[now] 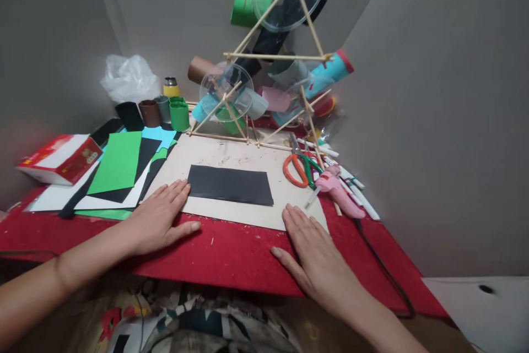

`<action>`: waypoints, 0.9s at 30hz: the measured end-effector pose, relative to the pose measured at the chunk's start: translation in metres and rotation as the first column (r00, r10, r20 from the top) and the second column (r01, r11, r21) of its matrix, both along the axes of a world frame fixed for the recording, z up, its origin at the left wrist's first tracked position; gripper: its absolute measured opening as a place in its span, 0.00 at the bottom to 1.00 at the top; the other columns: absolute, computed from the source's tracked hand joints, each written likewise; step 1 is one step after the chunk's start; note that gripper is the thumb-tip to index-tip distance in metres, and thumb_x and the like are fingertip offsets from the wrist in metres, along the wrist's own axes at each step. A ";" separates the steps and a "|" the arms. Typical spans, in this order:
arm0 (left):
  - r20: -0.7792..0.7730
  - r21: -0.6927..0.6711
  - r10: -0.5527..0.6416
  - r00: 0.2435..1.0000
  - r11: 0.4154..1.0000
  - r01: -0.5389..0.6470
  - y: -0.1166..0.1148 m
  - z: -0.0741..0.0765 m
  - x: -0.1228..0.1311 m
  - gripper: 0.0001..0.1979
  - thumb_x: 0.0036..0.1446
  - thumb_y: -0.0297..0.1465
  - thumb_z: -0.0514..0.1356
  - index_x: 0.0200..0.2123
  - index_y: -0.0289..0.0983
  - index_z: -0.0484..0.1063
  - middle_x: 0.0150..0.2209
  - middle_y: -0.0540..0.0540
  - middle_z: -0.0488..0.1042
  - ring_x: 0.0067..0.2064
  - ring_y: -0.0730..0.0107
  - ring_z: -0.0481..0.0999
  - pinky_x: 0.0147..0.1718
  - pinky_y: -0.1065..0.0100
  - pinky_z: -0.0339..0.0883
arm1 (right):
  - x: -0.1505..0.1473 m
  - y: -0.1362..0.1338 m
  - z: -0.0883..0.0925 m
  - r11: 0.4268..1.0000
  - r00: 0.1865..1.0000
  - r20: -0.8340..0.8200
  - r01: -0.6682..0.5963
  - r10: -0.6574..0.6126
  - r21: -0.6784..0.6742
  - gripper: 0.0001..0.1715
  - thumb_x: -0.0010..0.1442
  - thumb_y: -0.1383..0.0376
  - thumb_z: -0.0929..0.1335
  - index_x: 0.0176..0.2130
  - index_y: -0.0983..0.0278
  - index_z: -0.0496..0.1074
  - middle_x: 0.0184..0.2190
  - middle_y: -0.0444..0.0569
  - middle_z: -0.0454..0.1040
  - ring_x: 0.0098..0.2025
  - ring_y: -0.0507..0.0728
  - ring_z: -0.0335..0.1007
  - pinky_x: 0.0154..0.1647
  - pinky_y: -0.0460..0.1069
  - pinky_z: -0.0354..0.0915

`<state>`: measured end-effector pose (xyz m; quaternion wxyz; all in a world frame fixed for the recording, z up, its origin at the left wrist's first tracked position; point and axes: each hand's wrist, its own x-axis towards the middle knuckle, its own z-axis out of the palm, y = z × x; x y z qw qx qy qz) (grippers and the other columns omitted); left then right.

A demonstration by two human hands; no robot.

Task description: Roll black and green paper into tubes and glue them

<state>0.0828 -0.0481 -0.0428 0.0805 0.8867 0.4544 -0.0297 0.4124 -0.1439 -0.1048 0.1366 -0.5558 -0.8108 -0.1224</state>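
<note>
Cropped forearms (93,256) end in flat hands (157,221) (314,248) near black paper (230,185), thumbs (185,230) spread from fingers (171,192).

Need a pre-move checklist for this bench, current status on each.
1. Hands free: ok; left hand and right hand are palm-down, gripping nothing.
2. Black paper on the cardboard: ok.
3. Left fingers off the black paper: cannot tell; tips are at its edge.
4. Pink glue gun apart from the black paper: ok, off to the right.
5. Glue gun hot: cannot tell.
6. Sheets under the green paper squared: not ok, fanned askew.
</note>
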 end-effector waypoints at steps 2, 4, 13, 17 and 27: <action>0.005 -0.011 0.008 1.000 1.000 -0.007 -0.001 0.010 0.004 0.44 0.61 0.57 0.43 0.66 0.26 0.54 0.67 0.32 0.50 0.69 0.51 0.49 0.65 0.52 0.43 | 0.001 0.001 0.004 1.000 1.000 -0.031 0.001 -0.002 -0.019 0.38 0.67 0.51 0.58 0.63 0.77 0.58 0.61 0.71 0.63 0.62 0.72 0.59 0.57 0.67 0.64; 0.049 0.023 0.010 0.999 1.000 -0.011 0.001 0.020 0.011 0.41 0.62 0.55 0.44 0.64 0.28 0.59 0.66 0.32 0.55 0.68 0.50 0.53 0.65 0.51 0.45 | 0.000 0.006 0.015 0.999 0.994 -0.107 -0.009 0.003 -0.053 0.34 0.67 0.52 0.59 0.59 0.76 0.64 0.59 0.69 0.66 0.61 0.71 0.62 0.57 0.67 0.63; 0.345 -0.023 0.170 0.923 0.985 -0.173 0.108 0.050 0.077 0.25 0.59 0.39 0.57 0.55 0.30 0.69 0.54 0.34 0.73 0.52 0.53 0.73 0.48 0.63 0.64 | -0.031 0.091 0.081 0.960 0.437 -0.889 -0.161 -0.139 -0.229 0.17 0.50 0.58 0.73 0.40 0.63 0.79 0.46 0.57 0.78 0.54 0.68 0.68 0.62 0.67 0.52; 0.297 -0.124 0.095 0.950 0.990 -0.060 0.129 0.042 0.091 0.18 0.50 0.37 0.66 0.42 0.34 0.77 0.40 0.42 0.80 0.40 0.60 0.78 0.36 0.70 0.65 | -0.039 0.117 0.082 0.921 0.225 -0.956 -0.297 -0.189 -0.252 0.19 0.51 0.54 0.71 0.40 0.63 0.78 0.39 0.54 0.80 0.38 0.59 0.75 0.47 0.61 0.69; 0.289 -0.287 0.126 0.949 0.957 -0.039 0.107 0.022 0.094 0.09 0.41 0.33 0.68 0.25 0.37 0.72 0.24 0.50 0.73 0.28 0.67 0.69 0.29 0.69 0.55 | -0.024 0.116 0.080 0.847 -0.229 -0.907 -0.489 -0.354 -0.207 0.17 0.44 0.66 0.74 0.38 0.60 0.79 0.31 0.42 0.71 0.26 0.47 0.64 0.31 0.45 0.66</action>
